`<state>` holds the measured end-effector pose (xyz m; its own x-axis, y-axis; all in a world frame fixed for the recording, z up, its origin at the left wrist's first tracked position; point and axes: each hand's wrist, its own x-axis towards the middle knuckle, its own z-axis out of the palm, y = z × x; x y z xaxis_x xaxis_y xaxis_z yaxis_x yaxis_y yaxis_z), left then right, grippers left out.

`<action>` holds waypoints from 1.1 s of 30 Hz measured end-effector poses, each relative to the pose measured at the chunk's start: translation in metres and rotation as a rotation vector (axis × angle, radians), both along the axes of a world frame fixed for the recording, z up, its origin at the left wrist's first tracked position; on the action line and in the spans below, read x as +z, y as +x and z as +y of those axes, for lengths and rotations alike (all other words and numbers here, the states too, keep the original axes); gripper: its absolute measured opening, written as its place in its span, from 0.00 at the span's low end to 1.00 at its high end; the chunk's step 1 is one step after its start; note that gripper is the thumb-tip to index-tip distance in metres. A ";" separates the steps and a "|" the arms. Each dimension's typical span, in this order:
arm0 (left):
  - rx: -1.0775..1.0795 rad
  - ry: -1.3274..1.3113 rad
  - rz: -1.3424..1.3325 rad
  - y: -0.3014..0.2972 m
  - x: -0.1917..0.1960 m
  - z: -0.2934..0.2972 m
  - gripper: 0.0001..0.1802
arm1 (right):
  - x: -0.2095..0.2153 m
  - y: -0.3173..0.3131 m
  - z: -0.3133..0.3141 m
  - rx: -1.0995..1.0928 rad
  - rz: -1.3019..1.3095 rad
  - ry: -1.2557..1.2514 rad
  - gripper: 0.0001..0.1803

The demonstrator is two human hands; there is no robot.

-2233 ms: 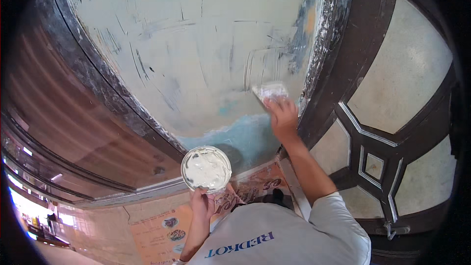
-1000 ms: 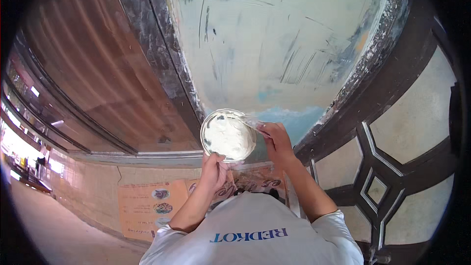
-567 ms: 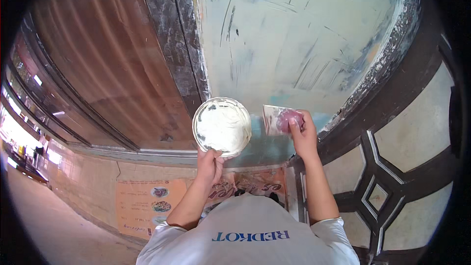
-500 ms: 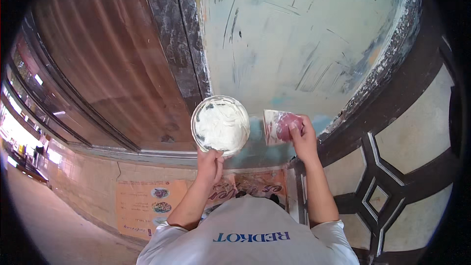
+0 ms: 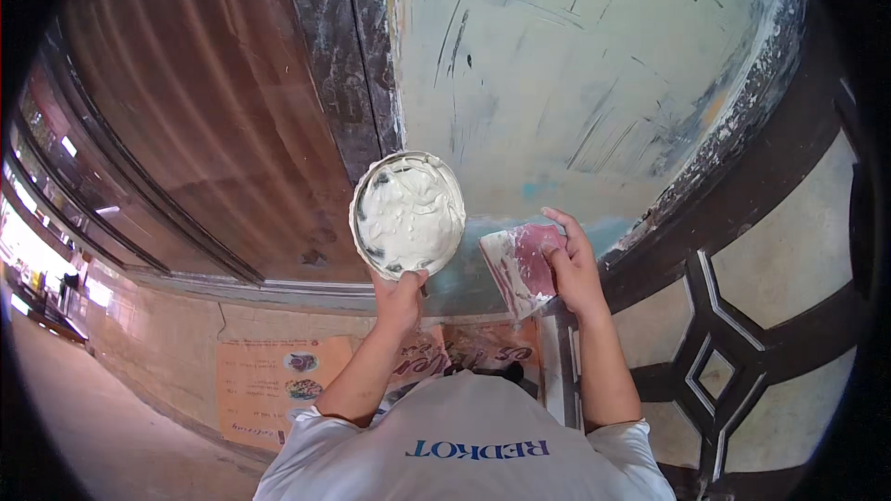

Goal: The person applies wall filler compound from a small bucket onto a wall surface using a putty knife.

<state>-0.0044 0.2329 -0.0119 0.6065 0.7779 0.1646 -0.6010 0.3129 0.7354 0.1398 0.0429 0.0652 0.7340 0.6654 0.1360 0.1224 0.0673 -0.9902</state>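
My left hand (image 5: 399, 300) grips the near rim of a round lid (image 5: 408, 214) spread with thick white putty, its thumb over the edge. Dark patches of the lid show through along its left side. In my right hand (image 5: 575, 269) is a pink putty scraper (image 5: 536, 255), flat and roughly square, with white smears along its left and lower edges. The thumb presses on its face, and the index finger points up past its top. A small gap lies between the scraper and the lid. Behind both stands a pale green wall panel (image 5: 538, 111) with dark scratches.
A dark wooden post (image 5: 348, 46) borders the panel, with a brown curtained pane (image 5: 204, 111) to its left. On the right is dark framework with pale panels (image 5: 789, 232). An orange printed banner (image 5: 269, 390) lies low in front, beside a tiled floor (image 5: 111, 390).
The scraper has turned in my right hand and come slightly left and down. The lid has tilted and shifted a little up and left, and the putty surface looks different.
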 end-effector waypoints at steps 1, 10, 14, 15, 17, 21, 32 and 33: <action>0.015 0.030 0.015 -0.001 -0.004 0.000 0.44 | -0.003 0.001 0.001 -0.017 -0.018 0.019 0.24; -0.089 0.163 0.168 -0.013 -0.017 -0.001 0.41 | 0.024 -0.008 0.021 -0.129 -0.515 0.015 0.18; -0.144 0.286 0.291 -0.014 -0.016 -0.004 0.42 | 0.032 -0.012 0.030 -0.089 -0.597 -0.011 0.18; -0.174 0.317 0.333 -0.014 -0.011 -0.006 0.43 | 0.032 -0.014 0.030 -0.093 -0.599 -0.013 0.18; -0.199 0.304 0.326 -0.013 0.000 -0.009 0.43 | 0.034 -0.018 0.027 -0.060 -0.461 -0.111 0.18; -0.260 0.255 0.343 -0.008 0.001 -0.012 0.44 | 0.034 -0.019 0.022 -0.083 -0.508 -0.137 0.17; -0.355 -0.048 0.241 0.009 -0.005 -0.029 0.42 | 0.048 -0.014 0.011 -0.044 -0.682 -0.261 0.19; -0.363 -0.046 0.241 0.009 -0.006 -0.030 0.42 | 0.048 -0.014 0.007 -0.052 -0.681 -0.263 0.19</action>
